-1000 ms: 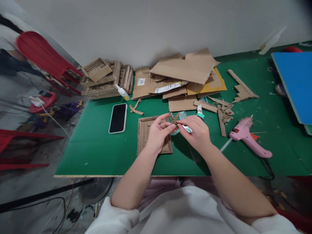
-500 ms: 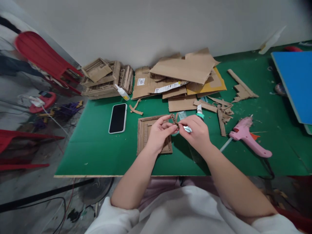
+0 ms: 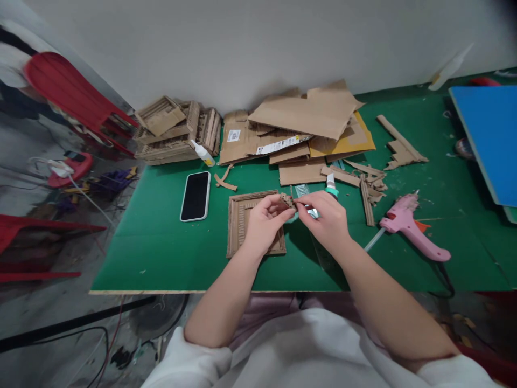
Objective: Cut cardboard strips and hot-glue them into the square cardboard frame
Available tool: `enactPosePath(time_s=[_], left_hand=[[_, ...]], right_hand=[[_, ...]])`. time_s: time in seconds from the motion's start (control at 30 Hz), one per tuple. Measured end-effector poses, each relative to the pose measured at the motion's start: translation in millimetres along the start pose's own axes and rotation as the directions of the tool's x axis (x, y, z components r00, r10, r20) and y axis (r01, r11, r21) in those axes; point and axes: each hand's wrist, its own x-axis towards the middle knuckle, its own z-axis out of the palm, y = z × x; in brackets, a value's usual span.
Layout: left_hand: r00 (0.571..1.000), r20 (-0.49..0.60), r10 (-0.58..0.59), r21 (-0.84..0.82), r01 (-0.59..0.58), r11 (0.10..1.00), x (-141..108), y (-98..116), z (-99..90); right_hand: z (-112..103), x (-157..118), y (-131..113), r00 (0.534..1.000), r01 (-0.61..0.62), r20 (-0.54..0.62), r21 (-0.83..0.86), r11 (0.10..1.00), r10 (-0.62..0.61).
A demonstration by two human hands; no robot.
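Observation:
My left hand [image 3: 266, 218] and my right hand [image 3: 323, 213] meet above the table, both pinching a small strip of corrugated cardboard [image 3: 287, 200]. The strip looks folded or curled, and my fingertips hide part of it. Under my left hand lies a square cardboard frame [image 3: 235, 229] with a ridged strip along its inner left side. Close behind my right hand are a utility knife [image 3: 331, 183] with a teal collar and a clear greenish plastic piece [image 3: 301, 189]. Part of a shiny metallic thing shows below my right fingers.
A phone [image 3: 195, 196] and a glue bottle [image 3: 203, 153] lie left. Stacked cardboard frames [image 3: 177, 143] and cardboard sheets [image 3: 299, 113] line the wall. Scraps [image 3: 367, 196] and a pink glue gun [image 3: 412, 226] are right, with a blue board [image 3: 490, 140] beyond.
The cardboard strip has turned between my fingers, its ridged side now showing more. My left fingers have curled in slightly. The things on the table have stayed put.

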Motion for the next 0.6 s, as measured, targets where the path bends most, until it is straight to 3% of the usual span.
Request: enactPosePath(time_s=[0.2, 0.43, 0.6], left_hand=[[0.999, 0.034, -0.023, -0.026, 0.024, 0.999, 0.1, 2.6, -0.7], [0.999, 0.023, 0.045, 0.002, -0.045, 0.999, 0.4, 1.0, -2.2], [0.996, 0.003, 0.086, 0.043, -0.086, 0.995, -0.7, 1.7, -1.2]], right_hand=[[-3.4, 2.7, -3.7, 0.979, -0.201, -0.027, 0.067, 0.977, 0.203], [-1.8, 1.5, -0.9, 0.981, -0.192, 0.009, 0.094, 0.977, 0.192], [2.5, -1.5, 7.4, 0.986, -0.148, 0.068, -0.083, 0.985, 0.154]])
